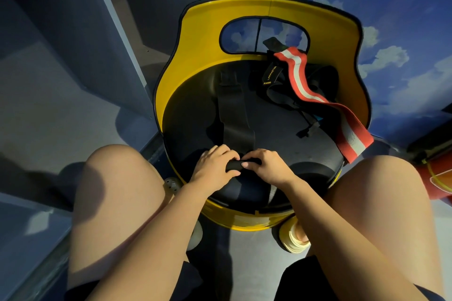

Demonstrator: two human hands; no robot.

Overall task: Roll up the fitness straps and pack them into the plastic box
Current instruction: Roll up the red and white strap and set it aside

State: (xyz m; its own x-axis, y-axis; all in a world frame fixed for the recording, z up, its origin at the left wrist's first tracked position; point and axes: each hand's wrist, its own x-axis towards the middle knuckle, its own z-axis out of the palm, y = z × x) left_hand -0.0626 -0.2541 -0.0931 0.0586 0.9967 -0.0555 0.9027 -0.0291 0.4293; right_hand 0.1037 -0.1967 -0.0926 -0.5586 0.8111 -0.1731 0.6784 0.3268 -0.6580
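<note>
A black fitness strap point(233, 115) lies lengthwise on the black seat of a yellow chair point(203, 32). Its near end is curled into a small roll point(241, 164) at the seat's front edge. My left hand point(215, 166) and my right hand point(269, 166) both pinch this roll, one at each end. A red and white striped strap point(318, 98) drapes from the backrest across the seat's right side and hangs over the edge. A pile of black straps with yellow lettering point(271, 76) sits at the back right of the seat. No plastic box is visible.
My bare knees flank the chair on both sides. Grey-blue panels stand to the left, and a blue wall with painted clouds point(391, 32) rises behind and to the right. A red and orange object point(437, 178) lies at the right edge. A sandalled foot point(296, 237) rests under the seat.
</note>
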